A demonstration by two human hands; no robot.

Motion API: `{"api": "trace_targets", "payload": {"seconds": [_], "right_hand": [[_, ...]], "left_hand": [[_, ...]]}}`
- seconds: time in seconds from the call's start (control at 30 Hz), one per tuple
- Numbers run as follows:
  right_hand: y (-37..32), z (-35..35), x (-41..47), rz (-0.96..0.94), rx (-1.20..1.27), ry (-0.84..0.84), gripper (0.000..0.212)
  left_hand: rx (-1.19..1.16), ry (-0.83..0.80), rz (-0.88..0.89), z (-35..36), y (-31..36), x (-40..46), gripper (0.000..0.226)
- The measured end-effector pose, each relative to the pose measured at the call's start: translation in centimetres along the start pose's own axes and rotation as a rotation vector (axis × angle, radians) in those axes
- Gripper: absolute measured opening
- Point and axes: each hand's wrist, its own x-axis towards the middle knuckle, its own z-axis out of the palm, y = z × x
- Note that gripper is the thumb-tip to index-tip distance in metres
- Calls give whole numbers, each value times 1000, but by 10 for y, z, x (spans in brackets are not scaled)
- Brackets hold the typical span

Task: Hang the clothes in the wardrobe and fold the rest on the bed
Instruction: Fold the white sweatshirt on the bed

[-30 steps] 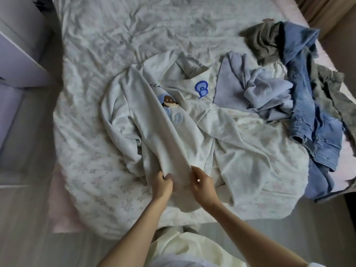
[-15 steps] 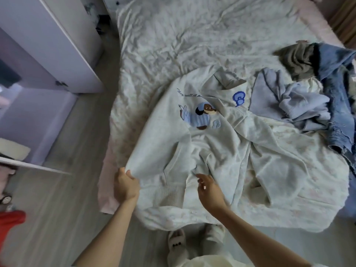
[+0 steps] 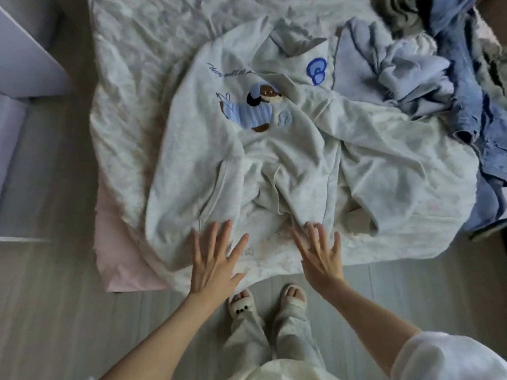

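Landmark for all positions: the sweatshirt (image 3: 269, 149).

1. Nearest the camera, below the sweatshirt's hem, 2 slippered feet (image 3: 267, 301) stand on the floor (image 3: 55, 311) at the foot of the bed (image 3: 142, 50). The stance squares the person to the garment.

2. Left hand (image 3: 215, 260): flat, fingers spread, gripping nothing, over the hem left of centre. Contact with the cloth cannot be confirmed; motion blur is present.

3. Right hand (image 3: 321, 256): likewise splayed and empty, over the hem right of centre. The 2 hands are apart, neither closed on fabric. Judgement: the flat, spread posture suits smoothing or pressing the hem down, not lifting.

4. The sweatshirt lies face up on the bed, dog motif (image 3: 255, 106) near its middle, hood end farthest from the person. Its body is creased and bunched above the hands, and the sleeve on the right is folded across. Judgement: laid out for folding, not yet flat.

5. Right of the sweatshirt, a lilac garment (image 3: 384, 64) lies crumpled, touching it. Beyond that, jeans (image 3: 466, 91) trail down the bed's right edge. Judgement: both await handling.

6. Left of the sweatshirt, past the bed edge, a lilac cabinet (image 3: 24, 64).
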Motion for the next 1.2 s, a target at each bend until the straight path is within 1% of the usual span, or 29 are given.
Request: {"api": "trace_targets", "payload": {"seconds": [0.07, 0.1, 0.17, 0.23, 0.27, 0.33, 0.4, 0.47, 0.53, 0.63, 0.7, 0.73, 0.77, 0.83, 0.87, 0.9, 0.93, 0.97, 1.03, 1.2], "right_hand": [[6, 2, 14, -18, -86, 59, 94], [10, 3, 21, -21, -120, 101, 91], [19, 4, 33, -68, -172, 226, 80], [27, 2, 43, -113, -148, 373, 66], [29, -2, 45, -129, -113, 434, 61], [37, -18, 45, -147, -26, 493, 56], [53, -37, 35, -148, 29, 504, 49], [77, -59, 23, -97, 52, 489, 46], [106, -83, 10, -5, 111, 457, 43], [154, -110, -13, 135, 214, 419, 33], [180, -118, -28, 128, 183, 404, 32], [189, -117, -36, 103, 148, 367, 33], [193, -113, -39, 73, 90, 287, 35], [193, -104, -48, 74, -19, 44, 41], [191, -99, -50, 110, -39, -55, 43], [186, -93, -50, 136, -24, -117, 44], [179, -87, -50, 151, 6, -153, 46], [170, -82, -49, 145, 38, -173, 48], [148, -72, -44, 83, 94, -156, 51], [83, -65, -25, -96, 260, -66, 52]], "left_hand": [[81, -76, -8, 7, -2, 5, 116], [108, -78, -27, 10, -6, 7, 115], [118, -14, -49, 14, -17, 12, 103], [21, 65, -50, 14, -27, 15, 90], [-27, 66, -65, 11, -31, 16, 87], [-144, 6, -129, -3, -35, 21, 81], [-286, -40, -220, -20, -37, 23, 75], [-398, 1, -302, -35, -37, 21, 75], [-448, 73, -315, -56, -36, 15, 75], [-340, 177, -204, -81, -31, -1, 80], [-228, 213, -114, -93, -21, -9, 83], [-193, 169, -85, -95, -13, -11, 83], [-143, 40, -89, -95, -7, -11, 83], [-60, -313, -148, -85, 3, -15, 82], [-76, -482, -185, -79, 7, -17, 80], [-118, -592, -223, -74, 11, -18, 78], [-165, -632, -258, -69, 13, -19, 78], [-196, -637, -293, -65, 15, -21, 78], [-245, -576, -392, -58, 14, -26, 73], [-591, -273, -837, -38, -11, -34, 61]]}}
